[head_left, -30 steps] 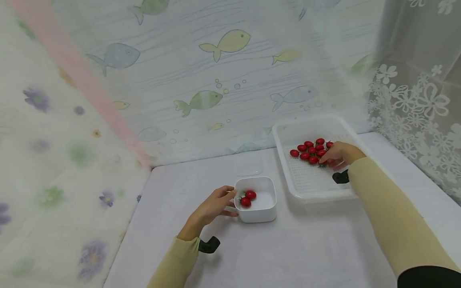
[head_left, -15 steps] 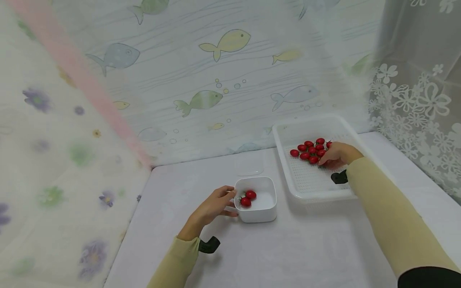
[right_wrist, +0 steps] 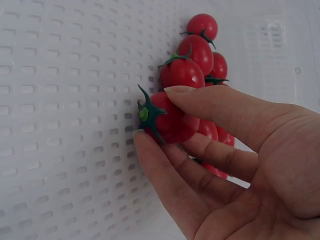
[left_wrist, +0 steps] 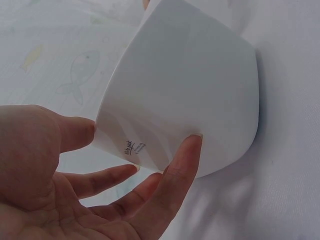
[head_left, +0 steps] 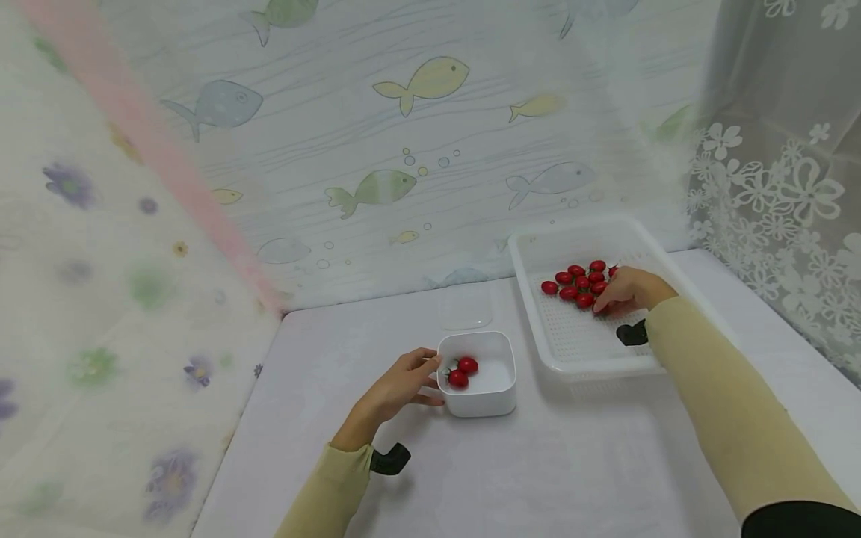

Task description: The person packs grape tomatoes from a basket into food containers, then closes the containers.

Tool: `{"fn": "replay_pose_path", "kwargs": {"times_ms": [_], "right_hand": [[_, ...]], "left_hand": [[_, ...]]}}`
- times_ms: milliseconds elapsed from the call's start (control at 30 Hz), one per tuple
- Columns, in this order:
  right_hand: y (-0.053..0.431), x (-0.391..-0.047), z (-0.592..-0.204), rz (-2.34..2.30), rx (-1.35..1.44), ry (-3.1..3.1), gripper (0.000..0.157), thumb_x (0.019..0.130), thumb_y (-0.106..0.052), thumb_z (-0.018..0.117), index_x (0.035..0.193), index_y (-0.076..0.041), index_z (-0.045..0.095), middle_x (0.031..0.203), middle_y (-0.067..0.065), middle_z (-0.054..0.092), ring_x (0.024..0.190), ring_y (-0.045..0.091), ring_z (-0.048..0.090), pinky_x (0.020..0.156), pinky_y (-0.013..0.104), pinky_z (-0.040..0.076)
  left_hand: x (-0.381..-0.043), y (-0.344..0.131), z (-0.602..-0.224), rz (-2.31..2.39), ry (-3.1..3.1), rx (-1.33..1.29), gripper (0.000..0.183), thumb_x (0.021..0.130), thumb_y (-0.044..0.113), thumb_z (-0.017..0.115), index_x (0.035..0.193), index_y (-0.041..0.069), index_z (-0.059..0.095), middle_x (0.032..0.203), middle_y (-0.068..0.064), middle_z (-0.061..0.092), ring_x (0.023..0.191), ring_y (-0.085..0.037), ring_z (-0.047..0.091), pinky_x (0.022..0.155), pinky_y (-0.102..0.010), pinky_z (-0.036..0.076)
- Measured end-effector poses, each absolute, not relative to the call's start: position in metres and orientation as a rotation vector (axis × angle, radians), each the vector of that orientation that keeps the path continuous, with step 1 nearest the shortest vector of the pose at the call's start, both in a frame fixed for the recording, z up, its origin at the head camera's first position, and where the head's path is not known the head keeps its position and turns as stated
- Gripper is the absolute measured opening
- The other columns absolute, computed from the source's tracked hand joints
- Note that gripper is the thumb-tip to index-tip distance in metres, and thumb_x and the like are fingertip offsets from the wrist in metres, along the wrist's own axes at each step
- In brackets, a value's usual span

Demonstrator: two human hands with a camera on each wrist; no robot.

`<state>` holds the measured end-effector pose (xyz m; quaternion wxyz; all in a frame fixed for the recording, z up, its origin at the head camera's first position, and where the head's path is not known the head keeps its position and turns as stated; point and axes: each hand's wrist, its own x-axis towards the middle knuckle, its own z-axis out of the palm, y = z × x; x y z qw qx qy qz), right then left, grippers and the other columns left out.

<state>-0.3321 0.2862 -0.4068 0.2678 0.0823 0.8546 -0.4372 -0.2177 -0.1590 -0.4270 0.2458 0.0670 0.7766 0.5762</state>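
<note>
My right hand (head_left: 635,288) is down in the white perforated basket (head_left: 561,336), where thumb and fingers pinch a cherry tomato (right_wrist: 175,120) with a green calyx. In the head view that tomato is mostly hidden by the hand. More red cherry tomatoes (head_left: 569,293) lie in a cluster beside it. My left hand (head_left: 397,385) rests its fingertips against the left side of a small white square box (head_left: 480,404). The left wrist view shows the fingers (left_wrist: 182,165) fairly straight on the box wall. Two tomatoes (head_left: 467,365) lie inside the box, towards its left.
A clear, flat lid (head_left: 466,310) lies behind the box on the white-covered table (head_left: 538,471). A fish-print curtain (head_left: 303,149) hangs at the back, a flowered one at left, and a lace-patterned sheet (head_left: 773,187) at right.
My right hand has shifted slightly left and its fingers have closed in on a tomato in the basket. The left hand and the box stay where they were.
</note>
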Motion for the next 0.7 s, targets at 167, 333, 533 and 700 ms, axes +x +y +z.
{"fn": "replay_pose_path", "kwargs": {"times_ms": [167,333,533,700], "right_hand": [[0.2850,-0.3307,-0.4083,-1.185,0.217,2.296,0.021,0.091,-0.003,0.074,0.102,0.006,0.059,0.088,0.009,0.055,0.078,0.018,0.063,0.082,0.034,0.064],[0.2840,-0.3293,-0.4072,-1.176,0.208,2.291,0.018,0.090,-0.004,0.075,0.096,0.003,0.059,0.087,0.008,0.053,0.079,0.018,0.060,0.083,0.034,0.063],[0.2859,-0.3325,-0.4066,-1.234,0.199,2.260,0.021,0.089,-0.004,0.077,0.097,0.002,0.059,0.088,0.007,0.052,0.077,0.016,0.062,0.084,0.034,0.063],[0.2865,-0.3339,-0.4073,-1.286,0.199,2.227,0.029,0.090,-0.004,0.076,0.108,0.007,0.056,0.091,0.007,0.059,0.077,0.015,0.068,0.085,0.035,0.063]], "left_hand": [[-0.2173,-0.1591,-0.4277,1.570,2.119,0.177,0.050,0.109,0.035,0.052,0.144,0.000,0.048,0.141,-0.020,0.054,0.109,-0.031,0.067,0.082,-0.041,0.064],[-0.2168,-0.1588,-0.4275,1.565,2.119,0.171,0.049,0.109,0.034,0.052,0.144,0.000,0.047,0.141,-0.020,0.054,0.110,-0.031,0.066,0.082,-0.041,0.064],[-0.2184,-0.1589,-0.4273,1.576,2.117,0.175,0.049,0.109,0.035,0.052,0.143,0.000,0.048,0.141,-0.020,0.053,0.108,-0.029,0.067,0.082,-0.040,0.064],[-0.2191,-0.1587,-0.4279,1.572,2.122,0.171,0.049,0.109,0.035,0.052,0.144,0.000,0.048,0.140,-0.020,0.053,0.107,-0.028,0.067,0.082,-0.040,0.064]]}}
